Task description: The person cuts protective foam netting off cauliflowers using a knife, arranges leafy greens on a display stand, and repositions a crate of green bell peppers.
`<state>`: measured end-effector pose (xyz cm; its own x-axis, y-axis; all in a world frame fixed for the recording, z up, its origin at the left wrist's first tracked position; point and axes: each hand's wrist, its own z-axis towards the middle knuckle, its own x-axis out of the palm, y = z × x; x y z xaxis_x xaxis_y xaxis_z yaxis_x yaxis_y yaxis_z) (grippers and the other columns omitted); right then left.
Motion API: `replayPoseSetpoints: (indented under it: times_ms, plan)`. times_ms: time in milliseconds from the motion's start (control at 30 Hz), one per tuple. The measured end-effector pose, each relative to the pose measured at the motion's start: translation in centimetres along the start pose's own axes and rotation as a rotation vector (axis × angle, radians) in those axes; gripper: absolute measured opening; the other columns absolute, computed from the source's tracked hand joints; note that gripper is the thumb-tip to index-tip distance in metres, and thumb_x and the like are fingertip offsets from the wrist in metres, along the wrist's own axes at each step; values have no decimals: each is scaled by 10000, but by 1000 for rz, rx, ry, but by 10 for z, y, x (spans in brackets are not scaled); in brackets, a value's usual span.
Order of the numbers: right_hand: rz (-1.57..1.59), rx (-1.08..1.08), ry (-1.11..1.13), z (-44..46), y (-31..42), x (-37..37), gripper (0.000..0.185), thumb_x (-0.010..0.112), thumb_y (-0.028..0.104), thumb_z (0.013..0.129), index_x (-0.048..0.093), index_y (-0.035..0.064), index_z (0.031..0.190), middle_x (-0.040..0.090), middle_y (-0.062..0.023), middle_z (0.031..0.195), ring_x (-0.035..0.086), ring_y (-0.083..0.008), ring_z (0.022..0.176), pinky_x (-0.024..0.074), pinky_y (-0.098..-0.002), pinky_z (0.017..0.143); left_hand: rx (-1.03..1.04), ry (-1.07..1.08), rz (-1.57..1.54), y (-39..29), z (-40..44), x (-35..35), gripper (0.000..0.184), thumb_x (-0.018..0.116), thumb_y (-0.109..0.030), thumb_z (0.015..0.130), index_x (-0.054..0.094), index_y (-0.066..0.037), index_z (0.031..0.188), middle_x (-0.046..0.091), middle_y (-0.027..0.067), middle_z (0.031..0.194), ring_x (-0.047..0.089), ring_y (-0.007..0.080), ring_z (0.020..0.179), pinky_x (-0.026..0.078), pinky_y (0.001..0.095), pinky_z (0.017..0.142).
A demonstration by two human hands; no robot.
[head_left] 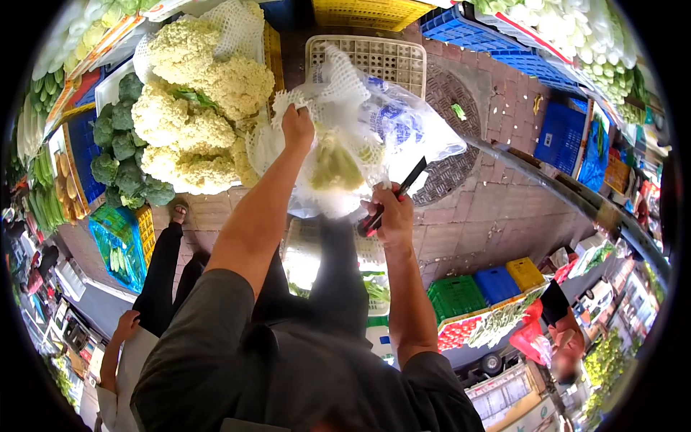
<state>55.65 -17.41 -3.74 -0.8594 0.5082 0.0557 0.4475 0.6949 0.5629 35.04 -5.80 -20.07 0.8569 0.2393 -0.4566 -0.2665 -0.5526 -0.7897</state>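
Note:
My left hand [297, 129] is closed on white foam netting [338, 83] at the upper left of a clear plastic bag [414, 122] with blue print. Between my hands, inside the netting and plastic, is a pale yellow-green vegetable [335, 165], partly hidden. My right hand [391, 212] is closed around a knife [412, 176] with a dark blade and a red and black handle, the blade pointing up and right beside the bag. Just left of my left hand is a heap of cauliflower [191, 108].
Broccoli [119, 155] lies left of the cauliflower. A white crate [414, 61] stands behind the bag. A metal pole [547, 180] slants across the right side. Another person's legs [162, 266] are at left. Green, blue and yellow crates [497, 284] stand lower right.

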Motion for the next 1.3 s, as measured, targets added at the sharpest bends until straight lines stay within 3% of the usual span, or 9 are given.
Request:
replayPoseSetpoints:
  times_ms: [133,200,333,467,633,833,1033,1267,1300]
  plan:
    - [210,16,72,-14,3,4,122,578,45,939,534,115,848,529,-39,713,479,-169,530,546,-415,686,-242,-175,94,43,31,20,409,501,-266,976,594,98,1138,650,255,1110,634,389,959,469,465,890]
    - [385,12,132,-29,7,-5,146,570,57,952,527,146,844,540,-40,731,489,-183,545,541,-459,730,-500,6,-516,8,18,2,426,501,-260,980,585,103,1186,645,259,1141,641,366,988,476,453,906]
    - [435,19,94,-33,0,6,161,542,78,975,531,178,850,556,-40,755,500,-189,579,511,-493,808,-196,-69,-46,65,23,21,380,615,-242,882,639,73,1093,688,212,1001,660,316,924,507,421,822]
    - [411,29,-4,-19,-9,20,90,564,136,973,558,112,887,556,-25,758,497,-182,602,505,-472,852,-402,171,-306,15,-18,-20,453,679,-172,858,600,78,1227,651,182,1184,608,237,1050,488,353,885]
    - [-729,-617,14,-27,-12,13,115,573,181,970,559,84,911,554,-25,761,497,-172,612,506,-465,856,-179,402,-322,-4,-75,-72,491,686,-193,874,575,45,1290,655,158,1210,637,229,989,507,356,846]
    - [-628,-531,56,-48,-10,29,102,564,165,970,554,77,919,549,-34,783,494,-170,630,510,-445,850,-201,433,119,6,-107,-21,565,747,-332,812,600,47,1205,693,190,1075,680,279,965,525,359,851]
    - [267,27,42,-61,-9,58,119,618,99,895,562,36,812,547,-55,745,541,-158,605,556,-417,869,-503,505,-48,20,-117,-5,659,674,-423,861,538,100,1239,643,255,1153,651,314,1022,511,385,880]
    - [31,-44,270,-63,-29,50,98,575,103,911,565,6,905,592,-90,791,603,-201,657,544,-461,907,-688,643,-463,63,-114,16,475,715,-327,869,616,-32,1228,674,81,1073,626,181,931,501,342,767]
    - [-245,-225,268,-65,-25,53,98,571,96,910,569,-2,914,596,-91,798,611,-205,668,547,-456,902,-659,686,-504,60,-114,10,461,717,-315,869,619,-43,1228,674,75,1073,625,179,931,500,342,766]
